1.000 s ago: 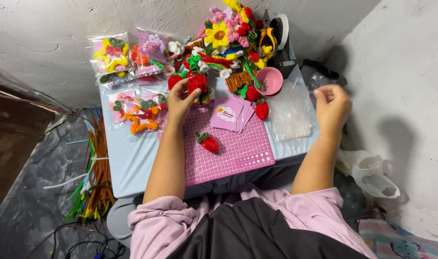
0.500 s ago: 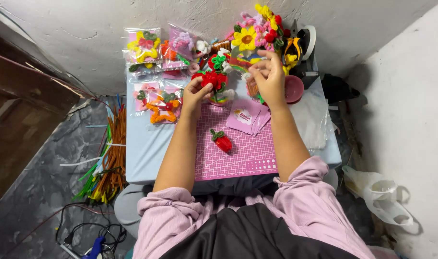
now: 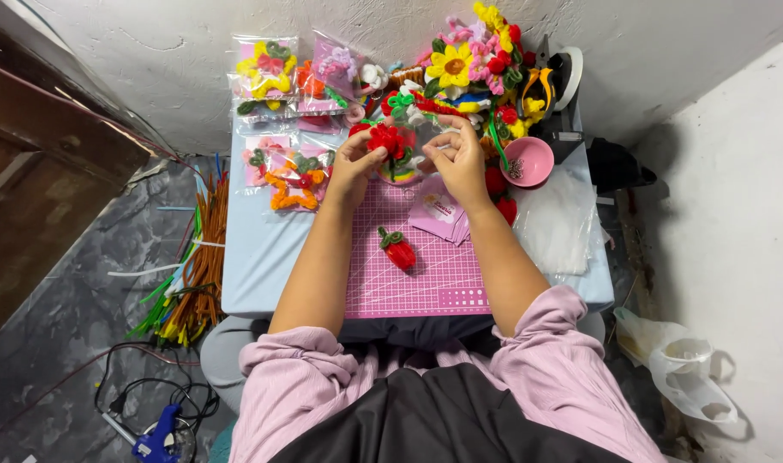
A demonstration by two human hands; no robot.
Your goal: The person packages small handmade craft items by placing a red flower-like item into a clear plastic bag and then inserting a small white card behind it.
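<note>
Both hands now meet near the table's point(image 3: 254, 283) far edge: left hand point(image 3: 350, 167) and right hand point(image 3: 460, 159) pinch a bagged red flower point(image 3: 390, 141) (steadying the clear wrap between them).

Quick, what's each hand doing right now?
Left hand: closed, pinching the red fuzzy flower.
Right hand: fingers pinched at the clear bag around the flower; exact grip cannot be told.

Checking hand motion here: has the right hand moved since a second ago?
Yes. The right hand came in from beyond the pink bowl leftward to the red flower.
</note>
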